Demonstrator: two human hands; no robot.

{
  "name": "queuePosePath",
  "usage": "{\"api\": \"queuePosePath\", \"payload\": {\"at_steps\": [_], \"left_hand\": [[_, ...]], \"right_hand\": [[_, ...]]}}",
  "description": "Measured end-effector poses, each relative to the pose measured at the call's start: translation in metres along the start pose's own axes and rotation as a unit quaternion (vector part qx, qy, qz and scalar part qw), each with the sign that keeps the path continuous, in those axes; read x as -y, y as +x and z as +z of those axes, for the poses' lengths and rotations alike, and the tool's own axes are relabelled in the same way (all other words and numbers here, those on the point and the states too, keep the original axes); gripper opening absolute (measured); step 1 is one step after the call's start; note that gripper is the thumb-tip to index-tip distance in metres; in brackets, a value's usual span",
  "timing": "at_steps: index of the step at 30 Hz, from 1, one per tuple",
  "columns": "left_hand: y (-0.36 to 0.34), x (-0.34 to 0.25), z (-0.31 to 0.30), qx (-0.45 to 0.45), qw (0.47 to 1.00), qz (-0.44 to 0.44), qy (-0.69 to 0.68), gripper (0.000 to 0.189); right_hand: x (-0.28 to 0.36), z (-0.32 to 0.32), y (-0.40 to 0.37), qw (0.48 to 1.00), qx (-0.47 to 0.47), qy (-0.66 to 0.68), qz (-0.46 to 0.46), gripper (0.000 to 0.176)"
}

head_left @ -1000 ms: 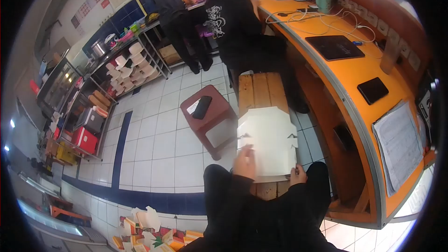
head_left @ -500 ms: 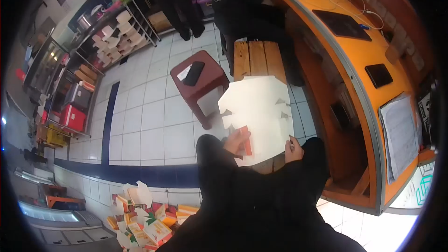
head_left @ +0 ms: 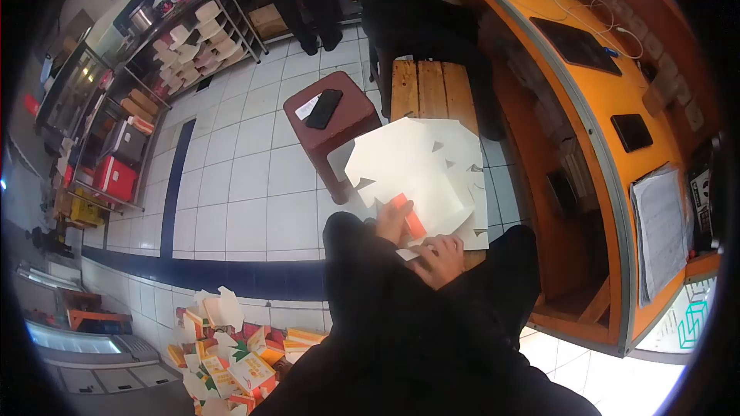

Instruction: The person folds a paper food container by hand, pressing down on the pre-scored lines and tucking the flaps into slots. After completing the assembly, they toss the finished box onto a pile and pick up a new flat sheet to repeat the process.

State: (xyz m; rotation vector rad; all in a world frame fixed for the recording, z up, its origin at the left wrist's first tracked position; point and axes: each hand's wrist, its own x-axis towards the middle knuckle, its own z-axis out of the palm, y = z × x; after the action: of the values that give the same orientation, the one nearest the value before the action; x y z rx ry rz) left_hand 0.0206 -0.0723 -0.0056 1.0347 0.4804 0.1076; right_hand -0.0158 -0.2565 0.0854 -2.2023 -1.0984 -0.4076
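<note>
Cardboard (head_left: 408, 158) spreads beyond both hands (head_left: 391, 223) (head_left: 441, 260), left gripping its orange flap (head_left: 413, 223), right its near edge.

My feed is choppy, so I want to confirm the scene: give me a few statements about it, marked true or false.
1. The left hand holds the orange flap of the white cardboard. True.
2. A black phone lies on the stool. True.
3. The right hand rests on the stool. False: it is at the cardboard's near edge.
4. The paper stack lies on the floor. False: it is on the orange counter.
5. Printed cartons are heaped to the person's left. True.
</note>
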Motion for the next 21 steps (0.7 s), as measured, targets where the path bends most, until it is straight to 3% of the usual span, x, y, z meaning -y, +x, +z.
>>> {"api": "queuePosePath", "payload": {"at_steps": [2, 4, 6, 9, 13, 15, 18, 21], "left_hand": [[-0.009, -0.004, 0.010, -0.061, 0.997, 0.020, 0.048, 0.040], [-0.018, -0.010, 0.017, -0.055, 0.998, 0.019, 0.019, 0.041], [-0.017, -0.002, 0.021, -0.046, 0.999, 0.022, -0.014, 0.042], [-0.010, 0.012, 0.016, -0.033, 0.998, 0.038, 0.040, 0.051], [-0.016, 0.005, 0.024, 0.025, 0.995, 0.062, 0.076, 0.049], [-0.015, 0.011, 0.025, 0.046, 0.979, 0.050, 0.194, 0.047], [-0.013, 0.013, 0.023, 0.095, 0.986, 0.049, 0.130, 0.049], [-0.016, 0.014, 0.022, 0.081, 0.993, 0.017, 0.083, 0.050]], "right_hand": [[-0.010, 0.015, -0.004, 0.999, -0.026, -0.013, 0.023, 0.025], [-0.013, 0.020, -0.004, 0.997, -0.051, -0.031, 0.046, 0.020], [-0.014, 0.022, 0.000, 0.978, -0.113, 0.006, 0.176, 0.016], [-0.013, 0.027, -0.001, 0.970, -0.103, -0.030, 0.220, 0.017], [-0.014, 0.035, -0.004, 0.975, -0.077, -0.049, 0.202, 0.017], [-0.017, 0.032, 0.000, 0.976, -0.063, -0.055, 0.203, 0.017], [-0.017, 0.027, 0.001, 0.972, -0.038, -0.053, 0.226, 0.016], [-0.020, 0.030, 0.002, 0.960, -0.061, 0.067, 0.266, 0.014]]}}
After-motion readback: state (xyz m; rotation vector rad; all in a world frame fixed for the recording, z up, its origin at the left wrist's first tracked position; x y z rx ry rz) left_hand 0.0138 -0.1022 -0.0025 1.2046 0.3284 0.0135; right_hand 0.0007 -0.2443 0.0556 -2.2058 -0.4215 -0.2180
